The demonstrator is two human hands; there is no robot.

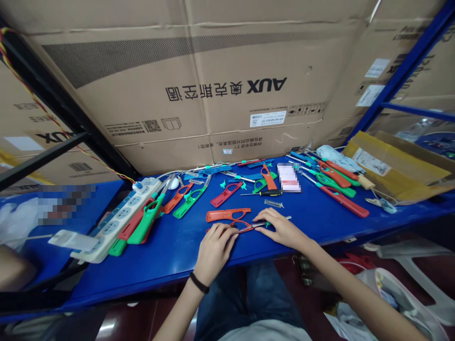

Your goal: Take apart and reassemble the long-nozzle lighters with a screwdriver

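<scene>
An orange lighter casing half (244, 229) lies on the blue table in front of me, its hollow side apparently up. My left hand (216, 246) is closed on its handle end, which the fingers mostly hide. My right hand (279, 229) pinches a metal lighter tube (260, 224) at the casing's other end. A second orange casing half (227, 214) lies just behind my left hand. Beyond my right hand are a clear plastic fuel tank (274, 203) and a screwdriver (266, 193) with a yellow and black handle.
A white power strip (122, 215) and a green lighter (145, 225) lie at the left. Red (227, 194) and green casing halves (188, 202) are further back. Several long lighters (337, 196) lie at the right, beside an opened cardboard box (401, 161). Cardboard (220, 61) walls the back.
</scene>
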